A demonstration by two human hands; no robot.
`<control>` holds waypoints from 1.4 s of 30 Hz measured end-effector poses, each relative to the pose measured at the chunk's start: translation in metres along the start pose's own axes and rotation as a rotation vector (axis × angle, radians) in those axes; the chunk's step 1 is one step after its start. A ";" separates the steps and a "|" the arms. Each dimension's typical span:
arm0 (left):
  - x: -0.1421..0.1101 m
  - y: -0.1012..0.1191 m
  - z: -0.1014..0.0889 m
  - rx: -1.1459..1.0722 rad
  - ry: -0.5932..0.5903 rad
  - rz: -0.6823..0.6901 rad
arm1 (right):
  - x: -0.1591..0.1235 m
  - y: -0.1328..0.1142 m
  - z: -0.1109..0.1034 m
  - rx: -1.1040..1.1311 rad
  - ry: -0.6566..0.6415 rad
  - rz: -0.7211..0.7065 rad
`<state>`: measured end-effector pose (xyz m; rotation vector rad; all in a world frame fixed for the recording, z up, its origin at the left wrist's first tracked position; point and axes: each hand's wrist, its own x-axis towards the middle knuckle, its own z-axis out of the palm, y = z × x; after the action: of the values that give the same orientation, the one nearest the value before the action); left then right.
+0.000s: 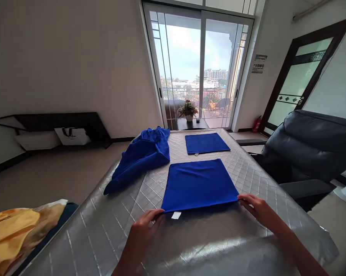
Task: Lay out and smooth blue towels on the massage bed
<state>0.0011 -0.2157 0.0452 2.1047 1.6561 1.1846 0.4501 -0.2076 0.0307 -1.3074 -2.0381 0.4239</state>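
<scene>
One blue cushion cover (200,184) lies on the silver quilted sheet (150,191). The left hand (145,222) pinches its near left corner; the right hand (255,206) pinches its near right corner.

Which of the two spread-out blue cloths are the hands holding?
The nearer blue cloth, pinched at its near corners by the left hand and right hand. The farther blue cloth lies beyond it, toward the glass doors, untouched.

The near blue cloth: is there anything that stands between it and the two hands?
Nothing visible does: the left hand and the right hand hold the near blue cloth directly, at its two near corners.
</scene>
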 end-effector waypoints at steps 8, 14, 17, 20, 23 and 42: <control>0.022 0.043 -0.055 0.111 0.268 0.084 | 0.015 -0.043 -0.056 -0.061 0.189 -0.166; 0.033 0.077 -0.112 0.118 0.299 -0.008 | 0.017 -0.087 -0.107 -0.100 0.245 -0.177; 0.045 0.080 -0.132 0.134 0.273 -0.033 | 0.020 -0.099 -0.122 -0.092 0.242 -0.159; 0.067 0.079 -0.142 0.102 0.195 -0.103 | 0.031 -0.106 -0.133 -0.076 0.172 -0.120; 0.097 0.078 -0.142 0.065 0.094 -0.088 | 0.055 -0.106 -0.143 -0.063 0.076 -0.080; 0.094 0.055 -0.094 -0.314 -0.016 -0.313 | 0.081 -0.066 -0.090 -0.076 0.237 -0.119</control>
<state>-0.0203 -0.1799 0.1828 1.5977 1.5968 1.2264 0.4459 -0.1719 0.1640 -1.2110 -1.9348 0.1319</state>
